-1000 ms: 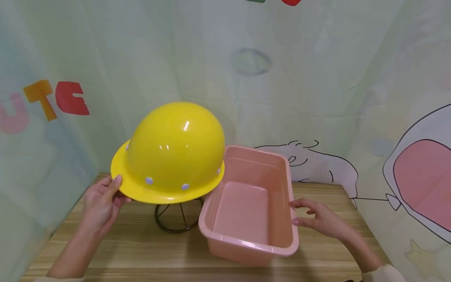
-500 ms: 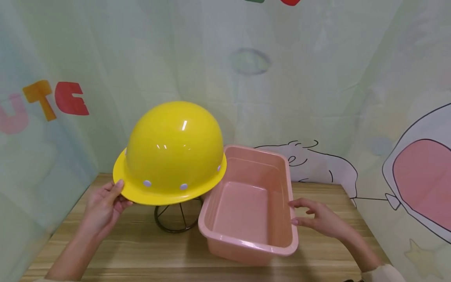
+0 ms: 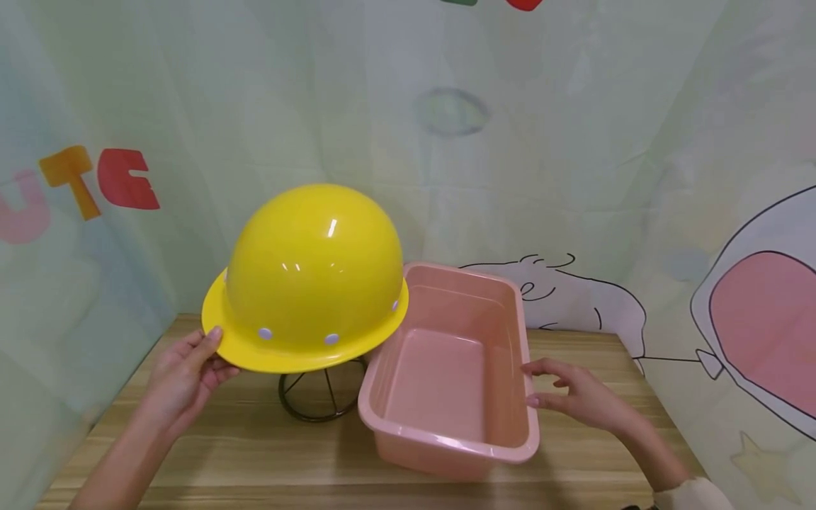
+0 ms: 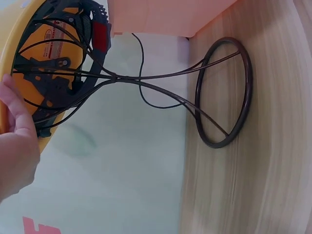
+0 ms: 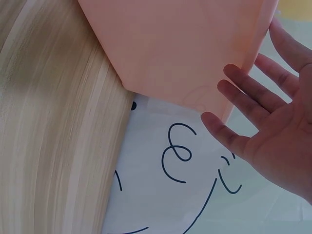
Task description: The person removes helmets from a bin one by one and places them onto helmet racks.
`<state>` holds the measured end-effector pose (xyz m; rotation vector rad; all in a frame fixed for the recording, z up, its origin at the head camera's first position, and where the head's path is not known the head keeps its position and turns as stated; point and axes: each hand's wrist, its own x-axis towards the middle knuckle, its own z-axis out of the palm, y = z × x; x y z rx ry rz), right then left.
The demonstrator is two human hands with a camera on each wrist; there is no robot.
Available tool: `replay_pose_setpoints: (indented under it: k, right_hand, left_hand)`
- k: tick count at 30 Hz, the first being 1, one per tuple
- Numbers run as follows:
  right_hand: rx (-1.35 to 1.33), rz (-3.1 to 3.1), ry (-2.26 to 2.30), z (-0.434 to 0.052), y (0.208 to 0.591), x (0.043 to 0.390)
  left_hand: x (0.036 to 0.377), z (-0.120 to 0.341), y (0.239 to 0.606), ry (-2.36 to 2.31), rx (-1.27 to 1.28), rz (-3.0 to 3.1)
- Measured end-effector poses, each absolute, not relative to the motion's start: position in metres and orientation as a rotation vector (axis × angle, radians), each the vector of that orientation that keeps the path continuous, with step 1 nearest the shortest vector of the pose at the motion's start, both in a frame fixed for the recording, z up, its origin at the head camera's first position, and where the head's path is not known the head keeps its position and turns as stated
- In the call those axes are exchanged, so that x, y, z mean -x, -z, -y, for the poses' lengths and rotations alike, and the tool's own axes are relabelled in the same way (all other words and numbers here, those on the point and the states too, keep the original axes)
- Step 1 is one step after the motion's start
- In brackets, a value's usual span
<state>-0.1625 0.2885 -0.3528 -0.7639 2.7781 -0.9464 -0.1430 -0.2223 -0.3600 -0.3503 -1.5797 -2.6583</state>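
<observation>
A yellow hard hat point(image 3: 315, 276) sits over a dark wire stand point(image 3: 319, 404), its dome up. My left hand point(image 3: 185, 379) pinches the brim at the near left, thumb on top and fingers beneath. In the left wrist view, the stand's wires spread up into the hat's dark suspension straps point(image 4: 63, 80). The stand's ring base point(image 4: 248, 87) rests on the table. To the right is a pink plastic basin point(image 3: 440, 382). My right hand point(image 3: 580, 397) touches its right rim with thumb and fingertips; in the right wrist view the fingers point(image 5: 253, 92) are extended and spread.
The wood-grain table point(image 3: 255, 460) carries both things. A printed curtain point(image 3: 542, 177) with cartoon drawings hangs behind it and along both sides. The hat's brim overlaps the basin's left rim in the head view.
The hat has turned slightly on the stand and its left brim has dipped a little, my left hand moving with it. The right hand and basin have stayed put.
</observation>
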Motion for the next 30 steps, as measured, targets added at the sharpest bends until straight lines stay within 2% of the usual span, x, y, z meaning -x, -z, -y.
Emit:
replay_pose_setpoints:
  k: [30]
  right_hand:
    - [0.749, -2.765, 0.939, -0.2882, 0.3533, 0.1619]
  left_hand:
    - [0.1411, 0.2265, 0.3671, 2.741, 0.486, 1.489]
